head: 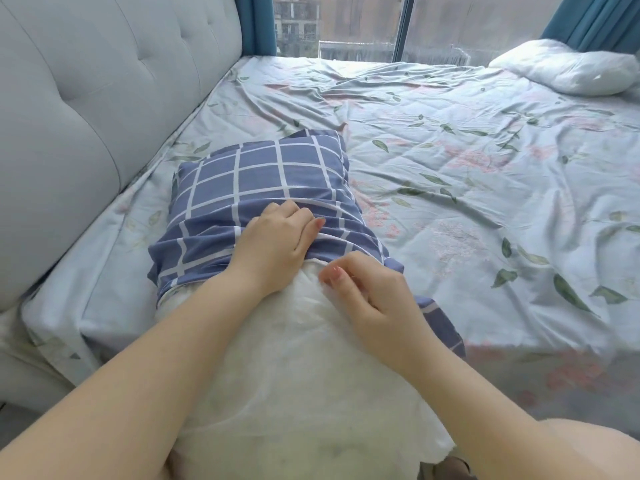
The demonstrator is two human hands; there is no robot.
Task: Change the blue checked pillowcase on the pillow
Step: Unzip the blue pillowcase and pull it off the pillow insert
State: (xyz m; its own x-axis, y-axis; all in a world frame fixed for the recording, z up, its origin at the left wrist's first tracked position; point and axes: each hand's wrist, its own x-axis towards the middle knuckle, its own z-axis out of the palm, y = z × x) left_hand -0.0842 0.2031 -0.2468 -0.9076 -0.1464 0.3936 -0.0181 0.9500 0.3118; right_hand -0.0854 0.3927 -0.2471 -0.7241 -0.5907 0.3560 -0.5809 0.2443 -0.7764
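A white pillow (294,368) lies lengthwise on the bed, its near half bare. The blue checked pillowcase (256,174) covers the far half and is bunched in folds at its open edge. My left hand (273,244) lies on that bunched edge, fingers curled into the folds and gripping the cloth. My right hand (374,296) rests on the bare pillow just below the pillowcase edge, fingers curled, thumb and forefinger close together; whether it pinches the white fabric is unclear.
A floral sheet covers the bed (467,188). A grey tufted headboard (86,98) runs along the left. A second white pillow (568,67) lies at the far right, by the window and teal curtains (595,19). The bed's near edge drops off below the pillow.
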